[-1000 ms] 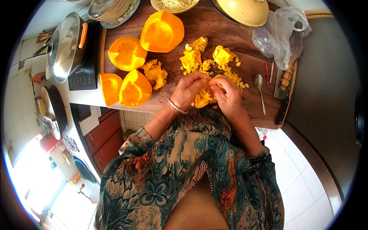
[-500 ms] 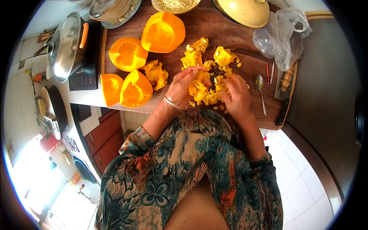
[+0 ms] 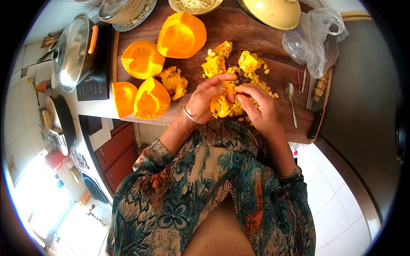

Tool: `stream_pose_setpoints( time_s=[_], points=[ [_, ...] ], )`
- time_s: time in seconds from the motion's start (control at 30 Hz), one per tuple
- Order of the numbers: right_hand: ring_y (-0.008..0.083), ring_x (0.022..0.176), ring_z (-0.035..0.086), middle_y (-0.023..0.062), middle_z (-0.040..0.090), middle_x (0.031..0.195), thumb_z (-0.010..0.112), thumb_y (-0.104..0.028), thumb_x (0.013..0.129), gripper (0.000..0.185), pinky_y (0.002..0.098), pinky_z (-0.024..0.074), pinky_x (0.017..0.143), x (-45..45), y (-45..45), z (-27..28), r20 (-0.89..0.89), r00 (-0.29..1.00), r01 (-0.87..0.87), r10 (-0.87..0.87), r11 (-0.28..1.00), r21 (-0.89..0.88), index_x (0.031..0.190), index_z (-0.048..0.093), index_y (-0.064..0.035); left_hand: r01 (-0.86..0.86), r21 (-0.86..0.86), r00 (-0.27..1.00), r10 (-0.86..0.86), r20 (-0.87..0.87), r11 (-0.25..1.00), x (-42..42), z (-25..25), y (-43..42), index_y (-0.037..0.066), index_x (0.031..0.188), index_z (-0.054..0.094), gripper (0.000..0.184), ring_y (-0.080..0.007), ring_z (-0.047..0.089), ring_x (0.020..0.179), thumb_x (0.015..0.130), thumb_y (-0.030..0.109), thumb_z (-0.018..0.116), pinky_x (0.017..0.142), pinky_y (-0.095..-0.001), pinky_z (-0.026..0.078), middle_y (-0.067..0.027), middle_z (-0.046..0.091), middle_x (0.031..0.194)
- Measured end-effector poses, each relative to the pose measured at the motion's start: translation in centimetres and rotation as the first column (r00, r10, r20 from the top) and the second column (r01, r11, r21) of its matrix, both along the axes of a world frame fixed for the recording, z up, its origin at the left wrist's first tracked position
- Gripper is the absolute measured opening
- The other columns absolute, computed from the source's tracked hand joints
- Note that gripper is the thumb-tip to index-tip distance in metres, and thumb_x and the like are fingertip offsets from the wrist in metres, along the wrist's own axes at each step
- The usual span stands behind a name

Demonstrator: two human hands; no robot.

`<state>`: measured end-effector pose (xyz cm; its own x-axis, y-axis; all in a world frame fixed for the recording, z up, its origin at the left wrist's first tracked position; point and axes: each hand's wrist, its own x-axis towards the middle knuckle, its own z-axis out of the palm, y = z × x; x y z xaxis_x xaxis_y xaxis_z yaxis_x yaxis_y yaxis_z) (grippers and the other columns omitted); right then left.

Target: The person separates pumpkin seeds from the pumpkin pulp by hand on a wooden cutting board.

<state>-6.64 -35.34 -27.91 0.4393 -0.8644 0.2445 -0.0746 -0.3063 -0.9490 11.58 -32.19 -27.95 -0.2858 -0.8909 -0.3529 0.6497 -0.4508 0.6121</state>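
Scooped-out pumpkin pieces (image 3: pixel 152 99) lie cut side up at the left of the wooden board. Stringy pumpkin pulp (image 3: pixel 221 106) with pale seeds is heaped in front of me. Over this heap my left hand (image 3: pixel 207 97), wearing a bangle, has its fingers curled round a bit of pulp. My right hand (image 3: pixel 261 109) meets it from the right, thumb and forefinger pinched together at the same bit; what lies between those fingertips is too small to make out. Loose pumpkin seeds (image 3: pixel 266 71) are scattered right of the heap.
A spoon (image 3: pixel 291 104) and a knife (image 3: pixel 315 117) lie at the right, below a clear plastic bag (image 3: pixel 314 42). At the back stand a bowl of noodle-like strands (image 3: pixel 196 6) and a yellow lid (image 3: pixel 273 13). A lidded pot (image 3: pixel 72 51) sits on the left cooktop.
My right hand has moved left and up from the pulp heap to my left fingers, its thumb and forefinger now pinched. The left hand stays in nearly the same place.
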Motion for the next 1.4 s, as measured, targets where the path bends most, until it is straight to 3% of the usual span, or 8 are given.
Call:
stream_pose_setpoints(
  time_s=[0.17, 0.27, 0.5, 0.9, 1.1, 1.2, 1.3, 1.4],
  points=[
    [0.0212, 0.072, 0.059, 0.0113, 0.06, 0.084, 0.059, 0.002, 0.08, 0.015, 0.0302, 0.047, 0.065, 0.0, 0.0, 0.1, -0.018, 0.996, 0.08, -0.085, 0.983, -0.165, 0.095, 0.059, 0.0001, -0.032, 0.028, 0.999, 0.032, -0.002, 0.999, -0.2, -0.2, 0.0, 0.0, 0.127, 0.042, 0.038, -0.0201, 0.061, 0.081, 0.09, 0.009, 0.043, 0.073, -0.0296, 0.051, -0.0152, 0.059, 0.094],
    [0.0208, 0.067, 0.056, 0.0104, 0.059, 0.08, 0.058, 0.004, 0.078, 0.016, 0.0296, 0.0461, 0.062, -0.5, 0.2, 0.7, -0.072, 0.982, 0.168, -0.172, 0.984, -0.058, 0.093, 0.059, -0.0004, -0.076, 0.006, 0.997, 0.076, -0.024, 0.997, -0.2, -0.5, -0.2, 0.001, 0.129, 0.039, 0.04, -0.0224, 0.061, 0.085, 0.091, 0.01, 0.043, 0.075, -0.0318, 0.051, -0.0149, 0.059, 0.097],
    [0.031, 0.088, 0.06, 0.0154, 0.061, 0.094, 0.058, 0.002, 0.077, 0.026, 0.0382, 0.0476, 0.077, -0.5, 0.6, -0.6, -0.097, 0.985, 0.112, -0.14, 0.963, -0.245, 0.103, 0.057, 0.0005, -0.079, -0.048, 0.995, 0.076, -0.071, 0.996, -0.6, -0.5, -0.4, 0.002, 0.135, 0.033, 0.053, -0.0251, 0.057, 0.1, 0.085, 0.008, 0.052, 0.088, -0.035, 0.046, -0.0145, 0.057, 0.107],
    [0.0338, 0.083, 0.058, 0.0174, 0.059, 0.091, 0.056, 0.002, 0.076, 0.032, 0.0401, 0.0466, 0.074, 0.5, 1.0, -1.4, -0.195, 0.97, 0.135, -0.145, 0.989, -0.064, 0.107, 0.054, -0.0011, 0.047, -0.075, 0.999, -0.047, 0.0, 0.996, -0.8, -0.3, 0.1, 0.0, 0.137, 0.028, 0.063, -0.0228, 0.053, 0.111, 0.077, -0.006, 0.044, 0.094, -0.0318, 0.042, -0.0163, 0.052, 0.121],
    [0.0337, 0.083, 0.059, 0.0164, 0.058, 0.092, 0.058, 0.003, 0.075, 0.025, 0.038, 0.0477, 0.072, 0.2, 1.4, 0.2, -0.097, 0.982, 0.132, -0.163, 0.954, -0.269, 0.1, 0.056, 0.0004, 0.033, -0.076, 0.984, -0.019, 0.175, 0.997, -0.6, -1.3, -0.1, 0.0, 0.134, 0.035, 0.058, -0.0185, 0.055, 0.103, 0.078, -0.009, 0.045, 0.087, -0.0276, 0.045, -0.0136, 0.053, 0.118],
    [0.0342, 0.083, 0.058, 0.0169, 0.057, 0.091, 0.061, 0.002, 0.075, 0.022, 0.0376, 0.0479, 0.072, 0.8, 1.4, 0.2, -0.197, 0.969, 0.089, -0.147, 0.956, -0.278, 0.097, 0.057, 0.0017, 0.011, -0.115, 0.965, 0.02, 0.262, 0.993, -0.9, -1.4, -0.1, 0.001, 0.132, 0.038, 0.055, -0.0147, 0.055, 0.1, 0.079, -0.009, 0.048, 0.082, -0.0248, 0.046, -0.0109, 0.054, 0.115],
    [0.034, 0.087, 0.057, 0.0172, 0.056, 0.093, 0.064, -0.001, 0.074, 0.027, 0.0393, 0.0471, 0.074, 1.1, 1.2, 0.0, -0.273, 0.948, 0.073, -0.161, 0.949, -0.308, 0.099, 0.055, 0.0023, 0.114, -0.181, 0.779, 0.025, 0.626, 0.977, -0.9, -1.8, -0.1, 0.001, 0.13, 0.04, 0.052, -0.0115, 0.054, 0.095, 0.08, -0.008, 0.051, 0.079, -0.0229, 0.047, -0.0087, 0.054, 0.113],
    [0.0341, 0.087, 0.056, 0.0171, 0.055, 0.094, 0.063, -0.001, 0.074, 0.027, 0.0402, 0.0465, 0.074, 1.2, 1.1, -0.3, -0.295, 0.943, 0.06, -0.151, 0.953, -0.296, 0.1, 0.054, 0.0017, 0.102, -0.218, 0.775, 0.06, 0.63, 0.971, -1.1, -2.1, -0.2, 0.001, 0.128, 0.042, 0.049, -0.0089, 0.053, 0.091, 0.081, -0.007, 0.052, 0.074, -0.0214, 0.047, -0.0072, 0.055, 0.11]
  ],
)
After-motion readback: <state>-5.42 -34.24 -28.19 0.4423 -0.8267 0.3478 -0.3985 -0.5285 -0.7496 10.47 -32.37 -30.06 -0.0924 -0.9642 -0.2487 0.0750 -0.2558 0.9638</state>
